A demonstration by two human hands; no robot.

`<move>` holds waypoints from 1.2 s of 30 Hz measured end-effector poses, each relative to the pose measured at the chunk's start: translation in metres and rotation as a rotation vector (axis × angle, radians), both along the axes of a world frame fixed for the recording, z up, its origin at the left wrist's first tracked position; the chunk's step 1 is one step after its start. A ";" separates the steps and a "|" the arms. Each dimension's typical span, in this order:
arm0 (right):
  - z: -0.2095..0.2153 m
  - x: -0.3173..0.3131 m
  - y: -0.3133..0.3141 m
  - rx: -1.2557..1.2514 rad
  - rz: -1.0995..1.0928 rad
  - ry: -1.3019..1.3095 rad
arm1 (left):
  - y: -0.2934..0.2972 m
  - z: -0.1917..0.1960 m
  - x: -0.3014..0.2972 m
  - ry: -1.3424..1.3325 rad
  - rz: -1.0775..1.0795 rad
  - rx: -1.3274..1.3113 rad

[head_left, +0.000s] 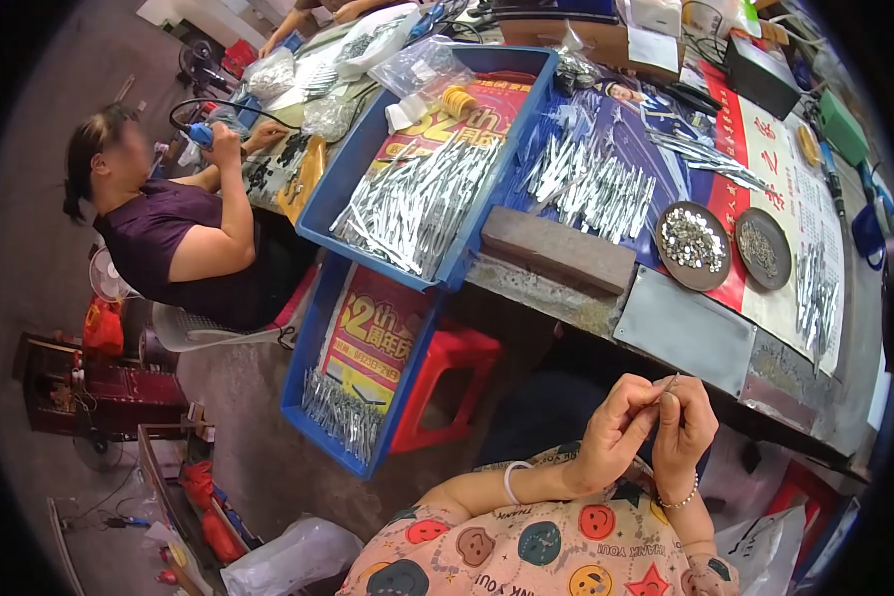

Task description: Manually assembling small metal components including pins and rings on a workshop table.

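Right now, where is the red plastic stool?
In the head view, the red plastic stool stands on the floor at lower centre, under the workbench edge, just right of the lower blue tray and left of the person's hands.

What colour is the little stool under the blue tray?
The stool is bright red, seen best in the head view, beside the lower blue tray.
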State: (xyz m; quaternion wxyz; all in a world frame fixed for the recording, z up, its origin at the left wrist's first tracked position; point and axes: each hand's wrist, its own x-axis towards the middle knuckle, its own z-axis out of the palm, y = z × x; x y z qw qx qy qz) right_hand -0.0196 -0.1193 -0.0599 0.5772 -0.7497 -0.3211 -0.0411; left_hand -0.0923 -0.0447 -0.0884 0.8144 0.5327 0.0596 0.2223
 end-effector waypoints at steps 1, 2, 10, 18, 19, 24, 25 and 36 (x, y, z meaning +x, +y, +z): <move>-0.001 0.000 0.001 0.006 -0.013 -0.019 | 0.000 -0.001 0.000 -0.002 0.009 0.014; 0.000 0.000 0.002 0.002 -0.012 -0.016 | 0.000 -0.002 0.001 -0.003 0.017 0.029; 0.013 -0.002 0.002 -0.113 -0.007 -0.014 | 0.000 -0.003 0.001 0.020 0.110 0.215; 0.022 -0.002 -0.006 -0.076 0.074 0.105 | 0.007 0.007 0.002 -0.027 0.069 0.189; 0.021 -0.001 -0.009 -0.053 0.106 0.173 | 0.005 0.009 0.003 -0.029 0.075 0.128; 0.019 -0.001 -0.015 0.052 0.092 0.260 | 0.000 0.016 0.002 -0.031 0.066 0.088; 0.019 -0.002 -0.015 0.073 0.084 0.254 | 0.000 0.015 0.001 -0.041 0.053 0.132; 0.018 -0.003 -0.013 -0.011 0.006 0.039 | -0.006 0.013 0.002 -0.051 0.026 0.136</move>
